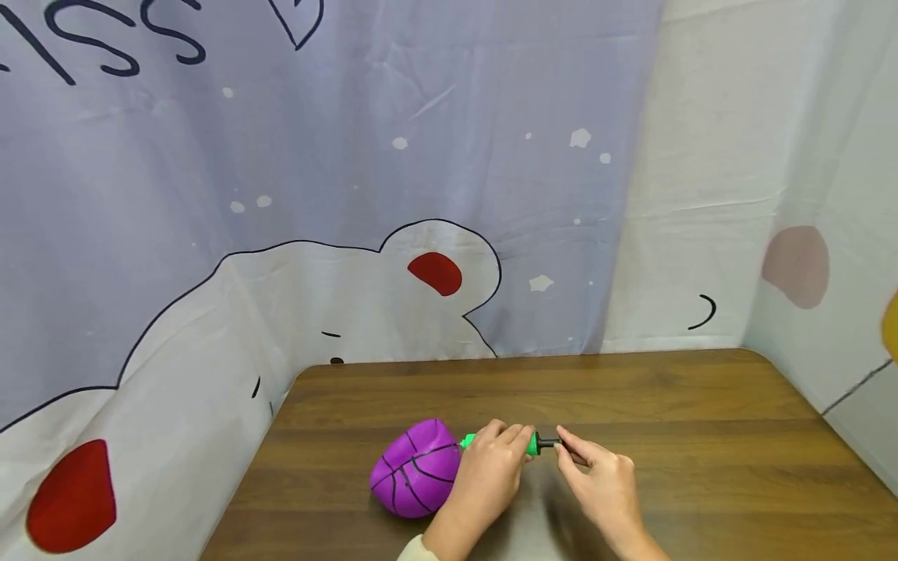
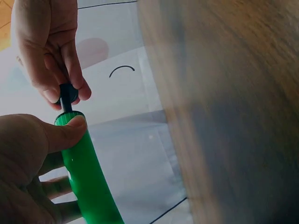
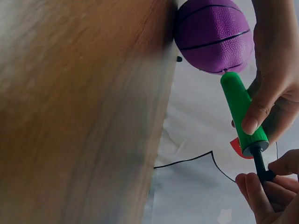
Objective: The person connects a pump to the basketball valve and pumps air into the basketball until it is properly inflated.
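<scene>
A purple ball [image 1: 414, 471] with black lines rests on the table, its upper side dented in the head view. A green hand pump [image 3: 238, 105] meets the ball at its narrow tip, where a short needle shows in the right wrist view. My left hand [image 1: 493, 467] grips the pump's green barrel [image 2: 91, 172], thumb near the collar. With thumb and fingers my right hand [image 1: 602, 485] pinches the black plunger handle [image 3: 266, 175]. A short length of black rod [image 1: 549, 442] shows between handle and barrel.
The brown wooden table [image 1: 737, 452] runs under both hands. Behind it and along its sides hangs a printed cloth [image 1: 547, 195] with white cartoon shapes and red patches.
</scene>
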`<state>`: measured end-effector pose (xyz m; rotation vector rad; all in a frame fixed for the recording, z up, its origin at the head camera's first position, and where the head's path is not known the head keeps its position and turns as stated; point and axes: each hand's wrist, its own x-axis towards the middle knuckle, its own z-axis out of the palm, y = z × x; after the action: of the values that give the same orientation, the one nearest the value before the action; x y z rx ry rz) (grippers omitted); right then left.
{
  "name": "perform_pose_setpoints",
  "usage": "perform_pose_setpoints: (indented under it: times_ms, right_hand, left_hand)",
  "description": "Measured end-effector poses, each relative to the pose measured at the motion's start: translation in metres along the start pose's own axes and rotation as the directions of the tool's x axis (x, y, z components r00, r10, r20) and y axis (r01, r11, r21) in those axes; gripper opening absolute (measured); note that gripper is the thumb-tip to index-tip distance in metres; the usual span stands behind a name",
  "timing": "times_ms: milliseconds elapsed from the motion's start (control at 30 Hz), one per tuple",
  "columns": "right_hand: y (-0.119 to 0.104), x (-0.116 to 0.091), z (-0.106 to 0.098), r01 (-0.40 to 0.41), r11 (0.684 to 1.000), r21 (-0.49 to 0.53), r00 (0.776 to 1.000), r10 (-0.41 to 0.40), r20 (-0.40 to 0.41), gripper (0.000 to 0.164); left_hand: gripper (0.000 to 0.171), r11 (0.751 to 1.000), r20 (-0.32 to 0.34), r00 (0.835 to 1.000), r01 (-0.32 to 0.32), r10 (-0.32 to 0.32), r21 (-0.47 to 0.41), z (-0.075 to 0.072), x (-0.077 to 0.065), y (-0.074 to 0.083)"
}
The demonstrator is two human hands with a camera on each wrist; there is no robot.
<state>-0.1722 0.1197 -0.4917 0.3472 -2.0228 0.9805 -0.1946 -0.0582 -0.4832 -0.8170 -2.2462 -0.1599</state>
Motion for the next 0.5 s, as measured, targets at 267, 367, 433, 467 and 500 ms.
perform_pose_setpoints:
  times_ms: [267,367,433,467,500]
  right_hand:
    - [0.005,0.007,-0.015,0.022,0.998,-0.067,0.999,-0.025,-0.038,0.03]
    - [0.011,0.01,-0.027,-0.013,0.996,-0.091,0.999,0.008,-0.051,0.029]
    - [0.015,0.012,-0.035,-0.044,0.994,-0.104,0.998,0.038,-0.056,0.028]
    - [0.017,0.013,-0.038,-0.064,0.992,-0.108,0.997,0.058,-0.059,0.028]
    - [0.019,0.013,-0.042,-0.085,0.99,-0.11,0.995,0.078,-0.06,0.027]
  left_hand:
    - [0.042,0.999,0.015,1.0,0.024,-0.023,-0.025,-0.001,0.002,0.001]
    - [0.043,0.999,0.023,0.999,0.038,-0.038,-0.012,-0.002,0.001,0.0]
    - [0.043,0.999,0.032,0.998,0.047,-0.047,-0.004,-0.003,0.0,-0.001]
    - [0.044,0.999,0.037,0.998,0.052,-0.051,-0.003,-0.003,0.0,-0.002]
    - [0.044,0.998,0.044,0.997,0.056,-0.056,0.001,-0.003,0.0,-0.002]
